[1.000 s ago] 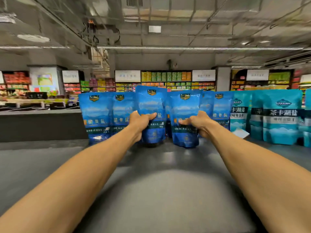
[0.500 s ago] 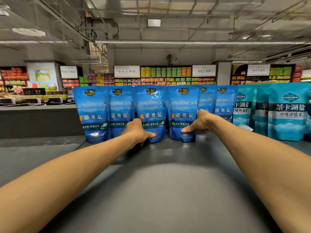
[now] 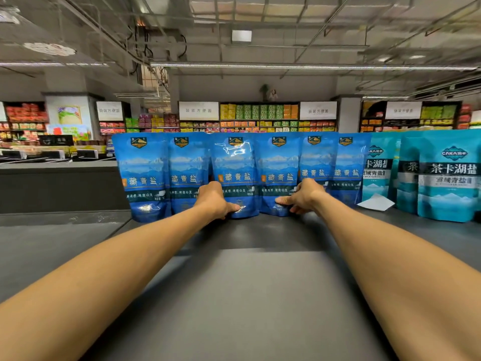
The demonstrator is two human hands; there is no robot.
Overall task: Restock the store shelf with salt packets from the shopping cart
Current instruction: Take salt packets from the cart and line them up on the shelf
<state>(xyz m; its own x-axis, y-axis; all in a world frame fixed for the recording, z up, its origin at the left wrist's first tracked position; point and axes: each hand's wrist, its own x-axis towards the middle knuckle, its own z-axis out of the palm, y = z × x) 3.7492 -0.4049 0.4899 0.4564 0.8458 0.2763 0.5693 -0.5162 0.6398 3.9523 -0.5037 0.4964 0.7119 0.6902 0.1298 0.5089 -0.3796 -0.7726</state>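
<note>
Six blue salt packets stand upright in a row on the grey shelf top (image 3: 247,295), side by side and partly overlapping. Counted from the left, they are the first packet (image 3: 141,175), the second packet (image 3: 186,173), the third packet (image 3: 234,168), the fourth packet (image 3: 277,170), the fifth packet (image 3: 315,162) and the sixth packet (image 3: 347,168). All of them face the camera with the printed front.

The left hand (image 3: 214,200) reaches forward to the bottom of the third packet. Its thumb lies against the lower front of this packet, and the other fingers are hidden behind the hand, so I cannot tell if they curl around the edge. The right hand (image 3: 303,196) is at the bottom of the fourth packet. Its thumb points left and presses on the lower front of the packet; some fingers show under the hand near the shelf surface, but how they hold the packet I cannot tell.

To the right of the blue row stand teal salt bags (image 3: 447,178) of another brand, also upright. A small white paper (image 3: 377,203) lies on the shelf top just in front of them, between the two groups. Far behind, other store shelves (image 3: 260,115) are full of colourful goods.
</note>
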